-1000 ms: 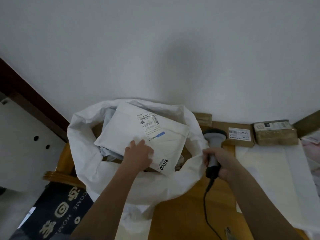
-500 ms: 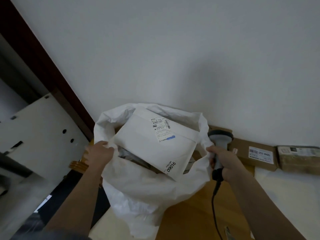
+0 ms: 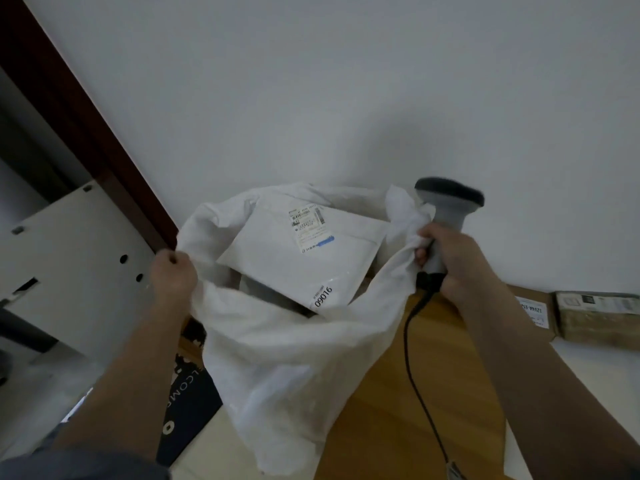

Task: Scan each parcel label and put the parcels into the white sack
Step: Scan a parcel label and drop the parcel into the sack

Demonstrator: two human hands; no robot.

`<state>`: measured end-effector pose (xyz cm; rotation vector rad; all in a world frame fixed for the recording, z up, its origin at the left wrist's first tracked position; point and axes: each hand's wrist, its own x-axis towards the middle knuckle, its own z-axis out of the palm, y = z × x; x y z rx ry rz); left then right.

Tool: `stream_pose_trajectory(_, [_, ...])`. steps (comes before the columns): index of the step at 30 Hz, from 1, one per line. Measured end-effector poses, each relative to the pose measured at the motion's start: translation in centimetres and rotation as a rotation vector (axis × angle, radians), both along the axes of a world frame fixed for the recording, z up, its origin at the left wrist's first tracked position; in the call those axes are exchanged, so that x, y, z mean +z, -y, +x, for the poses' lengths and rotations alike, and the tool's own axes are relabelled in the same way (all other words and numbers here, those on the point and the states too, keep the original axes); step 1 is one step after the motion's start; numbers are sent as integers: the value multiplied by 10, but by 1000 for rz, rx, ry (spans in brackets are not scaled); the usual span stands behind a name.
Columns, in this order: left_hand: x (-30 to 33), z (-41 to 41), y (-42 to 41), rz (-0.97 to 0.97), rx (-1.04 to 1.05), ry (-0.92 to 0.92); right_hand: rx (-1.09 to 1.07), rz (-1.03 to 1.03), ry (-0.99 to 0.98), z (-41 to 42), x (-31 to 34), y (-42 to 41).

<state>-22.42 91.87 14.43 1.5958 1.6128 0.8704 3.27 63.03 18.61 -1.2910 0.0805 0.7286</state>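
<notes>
White sack (image 3: 294, 368): largest item, slumped over the near-left edge of the wooden bench (image 3: 388, 410), mouth now pulled wide and lifted at 2 points, where half a second ago only its rims were being taken up and a second ago the left hand still rested on the parcel inside. Judged meaning: the mailer counts as deposited, and the sack is being raised or shaken to settle its load before the next scan. Contents: 1 white mailer parcel (image 3: 301, 258), lying tilted across the opening, label (image 3: 310, 228) up, printed 09016 at its lower corner; darker items beneath it, too shadowed to identify. Left hand (image 3: 173, 275): grip clamped on the sack's left rim, fingers curled round the fabric. Right hand (image 3: 450, 261): grip clamped on the scanner (image 3: 446, 209) handle, with a fold of the sack's right rim bunched under the same fingers; cable (image 3: 415, 368) trailing down over the bench. Awaiting scan, well apart at the bench's far right: 1 flat labelled carton (image 3: 531, 311), with 1 taped brown box (image 3: 599, 317) just beside it.
</notes>
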Motion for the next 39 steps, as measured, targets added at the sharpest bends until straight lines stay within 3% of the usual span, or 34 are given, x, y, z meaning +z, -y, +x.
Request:
stream_pose_trajectory(4, [29, -5, -7, 141, 65, 133, -17, 144, 89, 4, 6, 5])
stream_pose_trajectory(9, [23, -7, -4, 9, 29, 53, -41, -11, -74, -1, 1, -15])
stream_pose_trajectory(15, [51, -1, -18, 102, 154, 228, -94, 298, -22, 23, 18, -9])
stream_pose_trajectory(21, [24, 4, -11, -51, 20, 25, -41, -116, -126, 17, -10, -8])
stream_pose_trajectory(28, [30, 37, -5, -12, -153, -119, 29, -263, 5, 39, -3, 0])
stream_pose_trajectory(34, [25, 52, -5, 97, -213, -360, 28, -341, 93, 53, -6, -4])
stream_pose_trajectory(39, [24, 52, -26, -75, -235, -312, 62, -429, 124, 53, -14, -13])
